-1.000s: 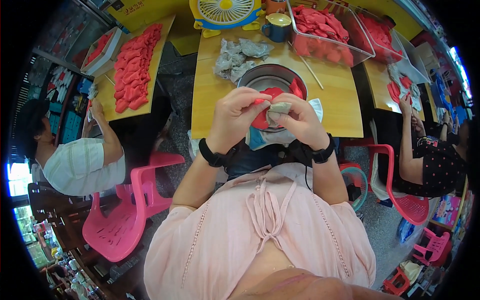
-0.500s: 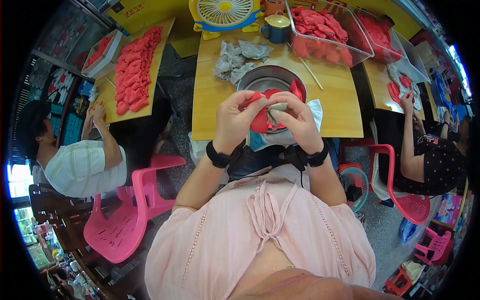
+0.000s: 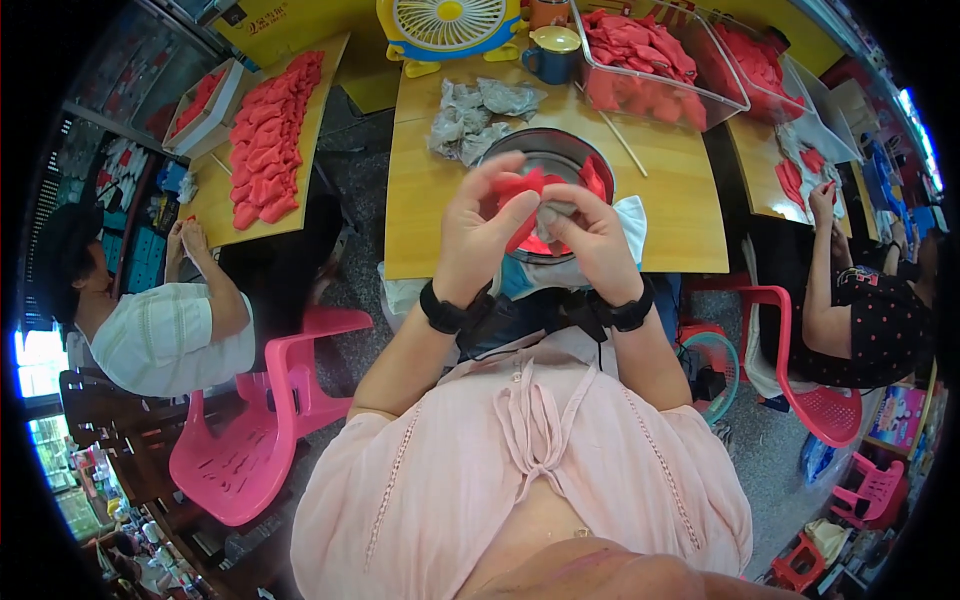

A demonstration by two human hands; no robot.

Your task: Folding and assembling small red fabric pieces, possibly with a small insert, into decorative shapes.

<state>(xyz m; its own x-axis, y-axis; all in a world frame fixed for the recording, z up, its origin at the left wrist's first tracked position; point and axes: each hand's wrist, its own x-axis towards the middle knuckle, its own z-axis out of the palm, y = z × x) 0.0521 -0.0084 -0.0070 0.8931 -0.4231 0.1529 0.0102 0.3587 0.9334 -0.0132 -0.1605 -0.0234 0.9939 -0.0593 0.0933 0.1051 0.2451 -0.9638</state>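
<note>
Over a round metal pan (image 3: 560, 145) at the table's near edge, both my hands are raised close together. My left hand (image 3: 478, 235) pinches a small red fabric piece (image 3: 524, 190) between thumb and fingers; its upper fingers are a little blurred. Beside it, my right hand (image 3: 600, 245) is closed on a small grey wad (image 3: 550, 222), pressed against the red piece. Whether the wad is cloth or stuffing I cannot tell. More red pieces (image 3: 594, 176) lie in the pan. A white cloth (image 3: 631, 218) is at the pan's right side.
Crumpled grey material (image 3: 470, 120) lies on the wooden table (image 3: 670, 200), with a fan (image 3: 450, 25), a lidded blue mug (image 3: 552, 58), a thin stick (image 3: 622, 142) and a clear bin (image 3: 655, 80) of red pieces. Co-workers sit left (image 3: 165, 335) and right (image 3: 850, 315); a red heap (image 3: 275, 140) covers the left table.
My left fingers have lifted and shifted on the red piece, which now stands higher between my hands. My right fingers have closed further over the grey wad.
</note>
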